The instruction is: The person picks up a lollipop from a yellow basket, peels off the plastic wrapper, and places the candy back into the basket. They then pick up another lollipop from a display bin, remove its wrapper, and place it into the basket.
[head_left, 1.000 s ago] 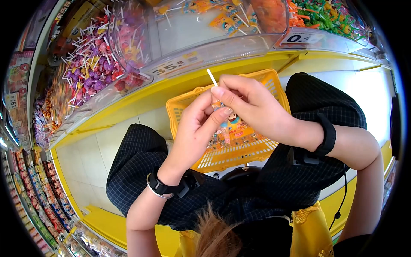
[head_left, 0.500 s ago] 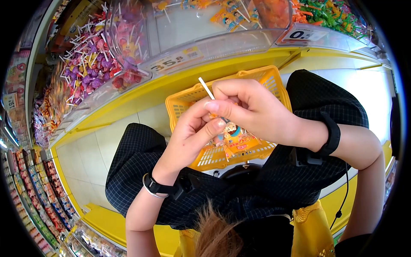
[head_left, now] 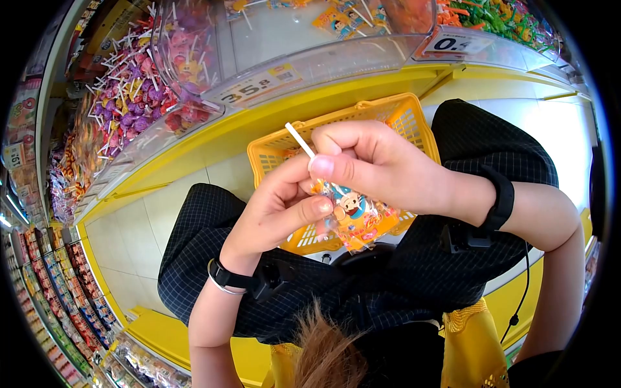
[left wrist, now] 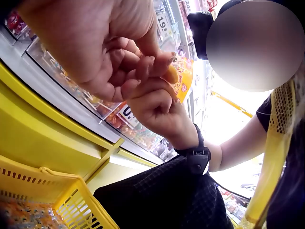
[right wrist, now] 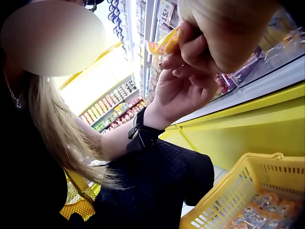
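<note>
A lollipop (head_left: pixel 364 223) in a clear and orange printed wrapper is held between both hands, its white stick (head_left: pixel 298 138) pointing up and to the left. With thumb and curled fingers, my right hand (head_left: pixel 381 165) pinches it where the stick meets the wrapper. My left hand (head_left: pixel 268 210) grips the wrapper's near side, thumb laid along it. The two hands meet at the fingertips, and the candy head is hidden behind them. In the right wrist view, the orange wrapper (right wrist: pixel 164 44) sticks out past the fingers.
Below the hands, a yellow basket (head_left: pixel 336 118) holds many orange wrapped candies (right wrist: pixel 267 210). Clear shelf bins with price labels (head_left: pixel 255 87) curve along the far side, one full of purple and red lollipops (head_left: pixel 132 107). The person's knees (head_left: pixel 200 239) flank the basket.
Both hands have shifted slightly left with the lollipop. Its stick has moved left and down, and more of the orange wrapper now shows below the right hand.
</note>
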A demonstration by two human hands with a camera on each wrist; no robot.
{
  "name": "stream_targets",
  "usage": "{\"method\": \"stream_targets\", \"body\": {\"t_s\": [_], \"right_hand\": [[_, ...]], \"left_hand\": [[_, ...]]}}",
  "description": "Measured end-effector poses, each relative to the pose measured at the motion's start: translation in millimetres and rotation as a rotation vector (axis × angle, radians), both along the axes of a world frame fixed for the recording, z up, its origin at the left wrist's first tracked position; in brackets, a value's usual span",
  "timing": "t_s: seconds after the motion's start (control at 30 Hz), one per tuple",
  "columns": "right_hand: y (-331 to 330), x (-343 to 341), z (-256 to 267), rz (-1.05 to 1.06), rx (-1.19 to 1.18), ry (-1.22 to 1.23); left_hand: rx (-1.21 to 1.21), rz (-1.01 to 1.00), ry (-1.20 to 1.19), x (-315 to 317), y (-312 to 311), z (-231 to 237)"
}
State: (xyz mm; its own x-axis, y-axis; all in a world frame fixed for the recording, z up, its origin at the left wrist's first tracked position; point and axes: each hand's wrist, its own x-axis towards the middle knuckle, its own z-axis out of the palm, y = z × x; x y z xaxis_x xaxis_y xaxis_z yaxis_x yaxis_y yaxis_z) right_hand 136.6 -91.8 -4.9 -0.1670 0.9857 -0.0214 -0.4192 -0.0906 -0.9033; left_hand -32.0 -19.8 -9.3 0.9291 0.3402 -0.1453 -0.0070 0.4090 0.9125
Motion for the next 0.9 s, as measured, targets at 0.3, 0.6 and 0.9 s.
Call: {"method": "stream_targets", "body": {"t_s": [0.3,0.6,0.9], "right_hand": [[5,4,-7,-0.194,0.035,-0.165],[6,6,-9,-0.372,0.049,-0.322],[7,11,-12,-0.397,0.011,-0.386]], "left_hand": [[-0.156,0.133,-0.001,18,-4,0],[0.128,0.250,0.002,19,3,-13],[0.274,0.393,0.035,23,-2,-5]]}}
